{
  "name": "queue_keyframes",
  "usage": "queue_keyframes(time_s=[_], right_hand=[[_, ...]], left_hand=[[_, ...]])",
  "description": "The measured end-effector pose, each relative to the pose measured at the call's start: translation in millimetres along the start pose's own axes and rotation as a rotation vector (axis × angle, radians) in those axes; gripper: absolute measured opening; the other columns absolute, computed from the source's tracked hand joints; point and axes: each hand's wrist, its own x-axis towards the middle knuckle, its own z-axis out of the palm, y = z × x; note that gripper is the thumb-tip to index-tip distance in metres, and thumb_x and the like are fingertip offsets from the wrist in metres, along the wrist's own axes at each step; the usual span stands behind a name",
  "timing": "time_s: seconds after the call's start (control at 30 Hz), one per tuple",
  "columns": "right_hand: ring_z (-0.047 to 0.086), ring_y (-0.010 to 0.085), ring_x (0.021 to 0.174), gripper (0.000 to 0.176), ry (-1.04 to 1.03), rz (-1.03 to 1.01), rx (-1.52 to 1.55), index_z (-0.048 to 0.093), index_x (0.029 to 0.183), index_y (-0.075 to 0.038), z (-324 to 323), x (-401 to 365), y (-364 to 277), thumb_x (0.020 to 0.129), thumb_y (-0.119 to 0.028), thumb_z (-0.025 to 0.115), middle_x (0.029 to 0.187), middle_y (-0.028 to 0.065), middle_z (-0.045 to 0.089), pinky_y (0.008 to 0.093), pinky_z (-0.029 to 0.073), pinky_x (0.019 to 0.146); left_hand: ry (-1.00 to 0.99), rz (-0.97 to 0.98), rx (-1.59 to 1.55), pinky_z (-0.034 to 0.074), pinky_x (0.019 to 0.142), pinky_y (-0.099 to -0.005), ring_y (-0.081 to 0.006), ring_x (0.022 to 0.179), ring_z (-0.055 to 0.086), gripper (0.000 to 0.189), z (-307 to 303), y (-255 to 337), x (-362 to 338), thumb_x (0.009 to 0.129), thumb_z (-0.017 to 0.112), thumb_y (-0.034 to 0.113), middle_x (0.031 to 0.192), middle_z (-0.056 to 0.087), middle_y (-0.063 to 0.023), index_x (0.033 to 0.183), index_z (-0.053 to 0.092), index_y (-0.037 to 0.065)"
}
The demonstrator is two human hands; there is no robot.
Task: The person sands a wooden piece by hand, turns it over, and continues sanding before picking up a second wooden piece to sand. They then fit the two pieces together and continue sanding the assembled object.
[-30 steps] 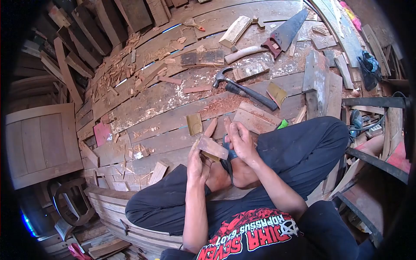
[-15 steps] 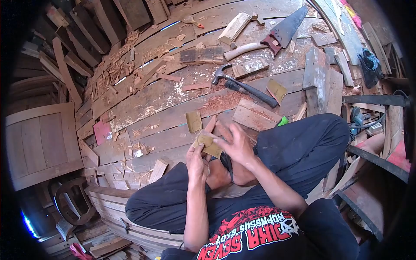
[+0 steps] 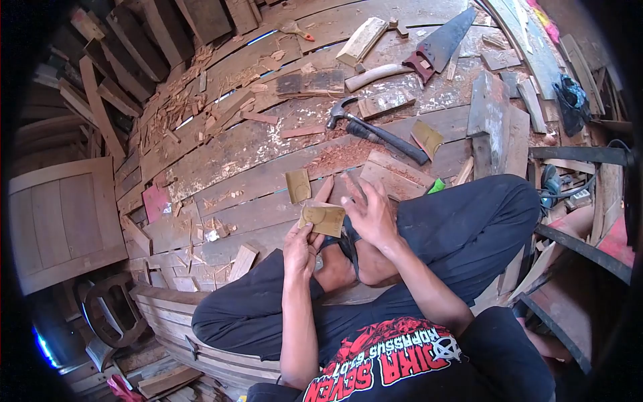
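In the head view, my left hand [image 3: 301, 246] pinches the left end of a yellow-brown piece of sandpaper [image 3: 328, 220] between thumb and fingers. A faint round outline shows on its face. Just right of it my right hand [image 3: 373, 216] is raised with thumb and fingers apart, holding nothing. A second, curled piece of sandpaper [image 3: 298, 186] lies on the floor beyond my left hand. Behind the held piece, a narrow reddish wood strip [image 3: 325, 190] is partly hidden.
A claw hammer [image 3: 385, 134], a handsaw [image 3: 439, 50] and wood offcuts [image 3: 395, 175] lie ahead on the plank floor [image 3: 248, 216]. Another sandpaper piece [image 3: 426, 140] is near the hammer. A panelled wooden piece [image 3: 70, 224] stands left; a dark metal frame [image 3: 579, 155] stands right.
My right hand has drawn away from the sandpaper to the right, and its fingers have spread. The sandpaper has turned flatter and fuller to view in my left hand.
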Motion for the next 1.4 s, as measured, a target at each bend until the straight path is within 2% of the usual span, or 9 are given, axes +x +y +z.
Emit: queue_keyframes(time_s=[0.2,0.3,0.53,0.77,0.87,0.97,1.1,1.23,1.4], right_hand=[[0.065,0.0377,0.099,0.04,-0.183,-0.299,0.345,0.065,0.123,-0.003,-18.3,-15.3,-37.0,0.09,-0.021,0.077,0.109,0.0187,0.065,0.0496,0.052,0.085],[0.066,0.0333,0.098,0.034,-0.216,-0.573,0.125,0.069,0.117,-0.005,-5.0,-17.1,-24.6,0.088,-0.021,0.078,0.103,0.0133,0.069,0.0461,0.051,0.085],[0.06,0.0291,0.098,0.03,-0.147,-0.497,0.026,0.076,0.115,-0.006,12.0,-19.4,-13.6,0.089,-0.022,0.076,0.107,0.0091,0.069,0.0426,0.048,0.087],[0.052,0.031,0.102,0.023,-0.158,-0.466,-0.232,0.079,0.113,-0.013,6.7,-21.2,-20.5,0.092,-0.022,0.074,0.113,0.0113,0.054,0.0433,0.046,0.09],[0.052,0.0327,0.11,0.035,-0.17,-0.45,-0.116,0.072,0.127,-0.013,5.2,-18.8,-13.3,0.094,-0.024,0.073,0.118,0.0134,0.053,0.0437,0.047,0.093],[0.052,0.0332,0.117,0.053,0.055,-0.231,0.172,0.059,0.143,-0.011,14.3,-9.7,-4.7,0.095,-0.028,0.073,0.123,0.0151,0.053,0.0423,0.049,0.098],[0.06,0.0307,0.122,0.058,-0.443,0.181,0.534,0.046,0.152,-0.005,13.9,5.1,4.2,0.104,-0.033,0.063,0.13,0.0188,0.061,0.0387,0.048,0.105],[0.054,0.0435,0.134,0.061,-0.49,-0.277,0.192,0.039,0.155,0.001,24.5,-10.1,-0.5,0.107,-0.033,0.057,0.14,0.027,0.057,0.0472,0.041,0.111],[0.045,0.0468,0.141,0.083,-0.536,-0.243,0.103,0.012,0.161,0.002,33.9,-21.8,18.1,0.104,-0.031,0.062,0.15,0.0362,0.042,0.0481,0.031,0.118]], left_hand=[[0.027,0.042,-0.012,0.062,0.09,-0.0373,-0.0231,0.1,0.074,0.024,6.3,0.9,3.0,0.106,0.05,0.007,0.115,0.071,-0.015,0.123,0.061,-0.005],[-0.002,0.056,-0.008,0.061,0.084,-0.0353,-0.0212,0.091,0.074,0.024,5.4,3.1,1.0,0.107,0.049,0.014,0.108,0.072,-0.0134,0.118,0.063,-0.003],[0.023,0.002,-0.15,0.061,0.082,-0.036,-0.018,0.092,0.072,0.036,34.4,23.0,-20.6,0.109,0.054,0.035,0.104,0.072,-0.0072,0.115,0.066,0.002],[0.071,0.098,0.16,0.058,0.081,-0.0309,-0.0127,0.085,0.067,0.031,24.1,7.8,-13.6,0.108,0.058,0.034,0.104,0.071,-0.0024,0.115,0.068,0.006],[0.177,0.12,0.066,0.055,0.076,-0.0252,-0.0092,0.085,0.067,0.022,23.1,10.9,-13.4,0.106,0.062,0.025,0.1,0.073,-0.0018,0.109,0.071,0.006],[0.14,0.37,0.44,0.052,0.077,-0.0239,-0.0069,0.086,0.063,0.02,-23.8,-3.1,16.3,0.103,0.059,0.016,0.099,0.071,0.0002,0.112,0.071,0.001],[-0.058,0.398,0.633,0.051,0.072,-0.0259,-0.0099,0.086,0.064,0.028,3.4,14.9,5.3,0.105,0.058,0.02,0.101,0.07,-0.0014,0.124,0.067,0.001],[-0.017,0.266,0.307,0.052,0.078,-0.0248,-0.0121,0.094,0.066,0.031,38.6,9.4,-5.7,0.104,0.055,0.013,0.113,0.07,-0.0046,0.13,0.065,-0.001],[-0.038,0.162,0.118,0.053,0.095,-0.0333,-0.019,0.115,0.064,0.042,55.4,20.2,-15.0,0.098,0.052,0.002,0.127,0.068,-0.0111,0.139,0.058,-0.003]])
